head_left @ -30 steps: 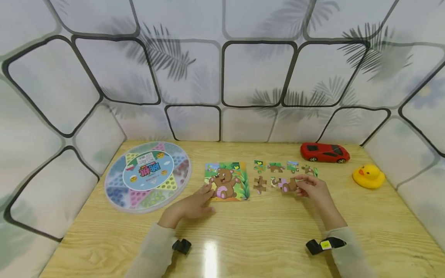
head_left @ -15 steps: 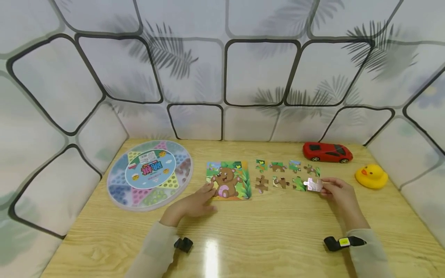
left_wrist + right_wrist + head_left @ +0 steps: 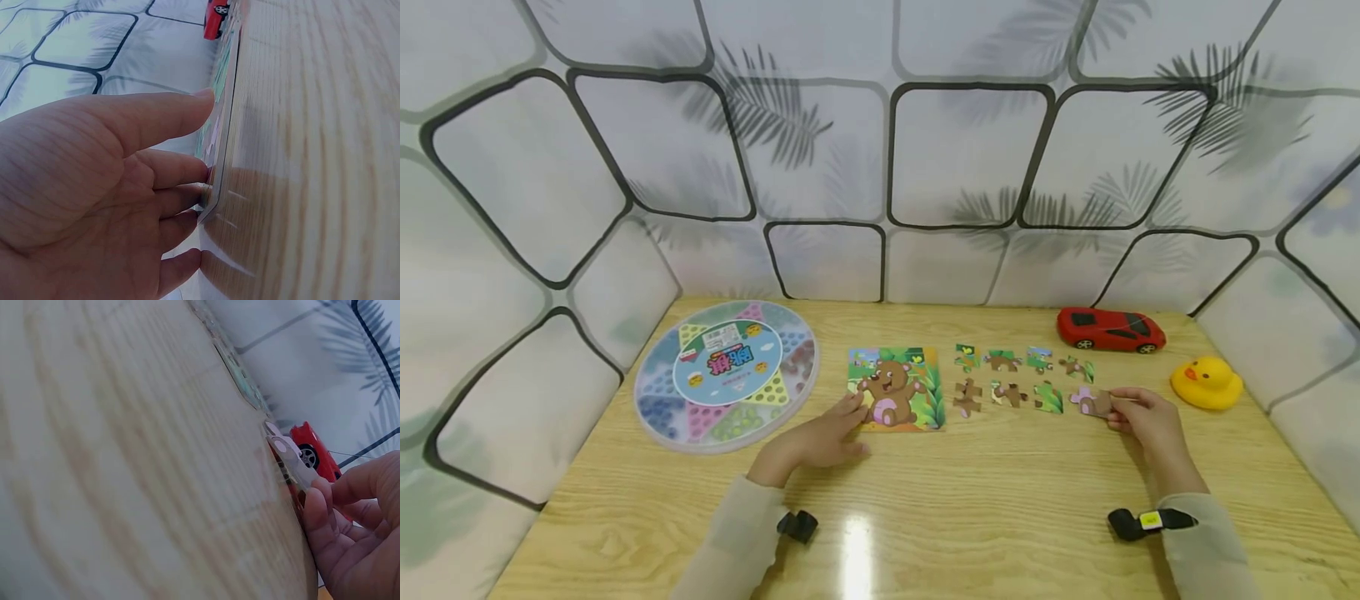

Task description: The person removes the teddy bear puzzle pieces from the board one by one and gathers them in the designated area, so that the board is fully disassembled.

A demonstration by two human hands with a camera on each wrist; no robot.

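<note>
My right hand (image 3: pixel 1152 423) pinches a brown and pink jigsaw piece (image 3: pixel 1086 401) by its right edge, at the right end of the lower row of pieces. In the right wrist view the thumb and fingers hold the same piece close over the table. Fingertips of my left hand (image 3: pixel 826 435) rest on the left edge of a square bear picture (image 3: pixel 917 408), the fingers extended. Right of the picture lie two rows of loose jigsaw pieces, among them a green leaf piece (image 3: pixel 1048 397) nearest the held one.
A round Chinese checkers set (image 3: pixel 726 375) lies at the left of the wooden table (image 3: pixel 970 500). Behind the right hand stands a red toy car (image 3: pixel 1111 330), with a yellow rubber duck (image 3: pixel 1207 383) to its right. A patterned cloth wall (image 3: pixel 962 158) encloses the back and sides.
My right hand has carried the jigsaw piece rightward, past the green leaf piece, and lowered it at the row's end. The left hand has stayed on the picture's edge.
</note>
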